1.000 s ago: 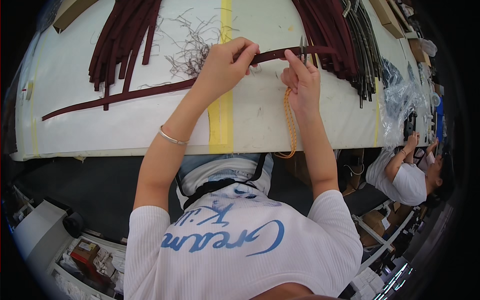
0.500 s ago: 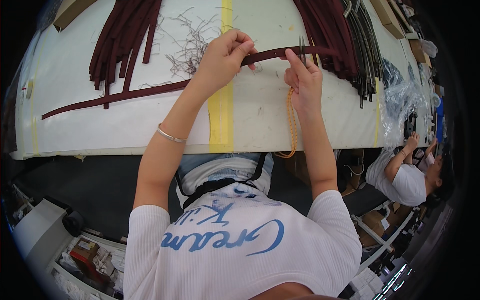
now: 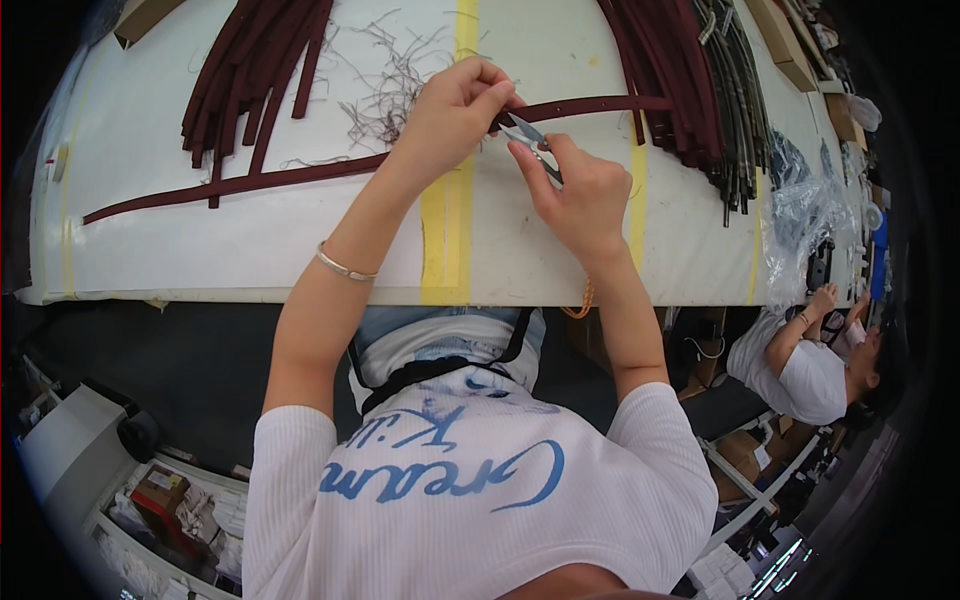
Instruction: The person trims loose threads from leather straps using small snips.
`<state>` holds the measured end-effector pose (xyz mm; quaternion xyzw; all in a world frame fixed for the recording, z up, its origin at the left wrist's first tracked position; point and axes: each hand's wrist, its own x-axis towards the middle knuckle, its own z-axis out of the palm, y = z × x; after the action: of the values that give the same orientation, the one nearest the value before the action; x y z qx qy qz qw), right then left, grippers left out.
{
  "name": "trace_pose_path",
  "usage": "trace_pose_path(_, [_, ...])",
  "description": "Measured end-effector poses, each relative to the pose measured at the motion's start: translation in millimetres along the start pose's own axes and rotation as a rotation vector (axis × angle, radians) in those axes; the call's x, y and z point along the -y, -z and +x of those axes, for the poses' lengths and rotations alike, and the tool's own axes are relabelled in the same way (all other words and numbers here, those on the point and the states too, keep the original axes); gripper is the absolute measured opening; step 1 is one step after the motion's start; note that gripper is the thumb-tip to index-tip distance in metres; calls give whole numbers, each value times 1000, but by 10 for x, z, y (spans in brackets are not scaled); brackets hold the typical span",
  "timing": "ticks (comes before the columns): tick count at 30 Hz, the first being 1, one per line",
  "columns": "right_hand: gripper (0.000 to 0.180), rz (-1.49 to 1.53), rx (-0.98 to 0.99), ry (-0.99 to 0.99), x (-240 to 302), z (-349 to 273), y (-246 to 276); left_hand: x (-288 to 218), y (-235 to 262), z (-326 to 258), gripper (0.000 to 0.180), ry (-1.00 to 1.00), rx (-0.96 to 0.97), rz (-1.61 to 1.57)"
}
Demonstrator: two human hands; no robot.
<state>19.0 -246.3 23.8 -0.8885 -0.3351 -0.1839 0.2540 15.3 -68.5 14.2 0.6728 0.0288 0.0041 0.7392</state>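
Observation:
A long maroon fabric strip [image 3: 290, 178] runs across the table, and my left hand [image 3: 455, 110] is closed on it near its middle, pinching it with thumb and fingers. The strip's right part stretches up to the pile on the right. In my right hand [image 3: 588, 195] I hold small thread snips [image 3: 535, 145], their blades slightly apart. The blade tips are at the strip, just beside my left fingertips; whether they touch it I cannot tell. An orange cord [image 3: 582, 303] shows below my right wrist, over the table edge.
Maroon strips lie in a left pile [image 3: 240, 75] and a right pile [image 3: 670, 70], with dark strips [image 3: 740, 110] beside the latter. Loose thread ends [image 3: 385, 95] litter the white paper [image 3: 250, 245]. Clear plastic [image 3: 795, 220] lies at right, near another person [image 3: 800, 365].
My right hand has let go of the strip and moved left and down. The snips, upright before, now point at the strip beside my left fingers. The left hand has barely moved.

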Motion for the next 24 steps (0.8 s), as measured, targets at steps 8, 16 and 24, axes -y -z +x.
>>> trace_pose_path(8, [32, -134, 21, 36, 18, -8, -34, 37, -22, 4, 17, -34, -2, 28])
trace_pose_path(16, [29, 978, 38, -759, -86, 152, 111, -25, 10, -12, 18, 22, -5, -182])
trace_pose_path(24, [41, 1289, -82, -838, -213, 273, -4, -57, 87, 39, 18, -68, -102, -218])
